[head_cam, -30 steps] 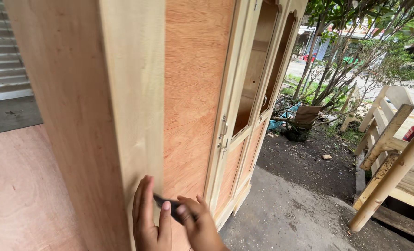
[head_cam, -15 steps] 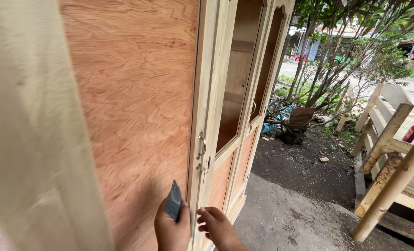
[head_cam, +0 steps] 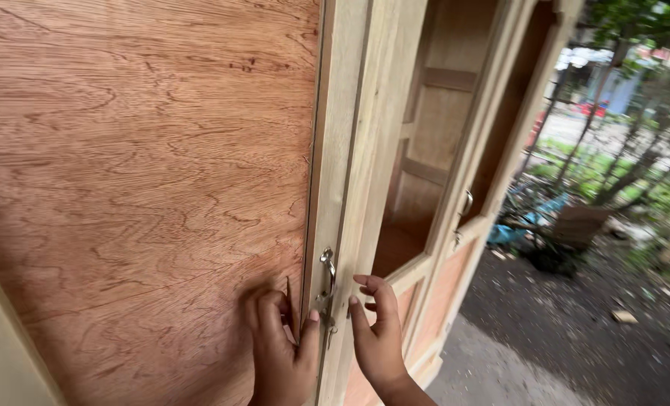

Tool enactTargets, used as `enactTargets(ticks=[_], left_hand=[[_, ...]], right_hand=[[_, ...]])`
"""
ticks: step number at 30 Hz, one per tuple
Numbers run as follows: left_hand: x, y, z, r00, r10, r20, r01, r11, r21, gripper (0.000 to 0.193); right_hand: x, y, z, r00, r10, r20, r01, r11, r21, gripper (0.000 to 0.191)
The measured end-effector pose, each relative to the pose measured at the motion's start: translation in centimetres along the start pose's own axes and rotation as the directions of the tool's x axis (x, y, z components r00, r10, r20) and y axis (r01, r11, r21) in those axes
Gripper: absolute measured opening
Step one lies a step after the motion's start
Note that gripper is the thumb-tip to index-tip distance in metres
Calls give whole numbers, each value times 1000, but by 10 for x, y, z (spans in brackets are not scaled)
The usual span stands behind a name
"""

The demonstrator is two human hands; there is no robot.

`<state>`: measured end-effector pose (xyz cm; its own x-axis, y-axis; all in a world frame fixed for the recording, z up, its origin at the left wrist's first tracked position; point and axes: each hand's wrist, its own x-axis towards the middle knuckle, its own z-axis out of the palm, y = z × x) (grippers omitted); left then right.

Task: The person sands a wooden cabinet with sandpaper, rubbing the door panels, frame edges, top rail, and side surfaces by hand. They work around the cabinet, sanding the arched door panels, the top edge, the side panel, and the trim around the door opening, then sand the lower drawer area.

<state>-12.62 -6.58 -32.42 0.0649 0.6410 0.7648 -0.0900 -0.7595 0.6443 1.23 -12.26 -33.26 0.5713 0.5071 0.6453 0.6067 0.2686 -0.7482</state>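
A tall unfinished wooden cabinet fills the view, with a reddish plywood side panel [head_cam: 139, 188] and a pale door frame [head_cam: 350, 150]. My left hand [head_cam: 278, 349] presses against the plywood near the frame's edge. It pinches a thin dark flat piece [head_cam: 288, 299], seen edge-on. A small metal door handle [head_cam: 327, 274] sits just right of that thumb. On the other side of the handle, my right hand [head_cam: 376, 331] has its fingers apart, the fingertips resting on the pale frame, and holds nothing.
The cabinet's door openings show a bare wooden interior [head_cam: 425, 173], and a second metal handle [head_cam: 466, 204] is on the farther door. Beyond it are dark gravel ground [head_cam: 576, 338], a brown pot [head_cam: 579, 225], blue debris and trees.
The view has closed in on the cabinet's door edge. Both hands have risen to the metal handle, and the flat piece in my left hand now lies against the plywood.
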Motion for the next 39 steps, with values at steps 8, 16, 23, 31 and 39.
enactTargets(ticks=[8,16,23,31,39], left_hand=[[39,19,61,930,183,-320,-75,944,321,45],[36,1,83,878,343,-335,-86,800,594,54],[-43,-80,72,922,304,-240,-70,741,668,44],[-42,-96,80,850,375,-369,-14,717,697,41],[-57,-106,81,891,348,-293,-80,753,653,45]], right_hand=[[71,8,-18,759,-574,308,613,790,-37,65],[120,30,30,600,-722,345,788,608,-98,58],[121,62,58,534,-824,187,845,523,-107,52],[119,74,62,495,-853,162,868,480,-126,49],[117,77,64,497,-853,159,867,479,-140,49]])
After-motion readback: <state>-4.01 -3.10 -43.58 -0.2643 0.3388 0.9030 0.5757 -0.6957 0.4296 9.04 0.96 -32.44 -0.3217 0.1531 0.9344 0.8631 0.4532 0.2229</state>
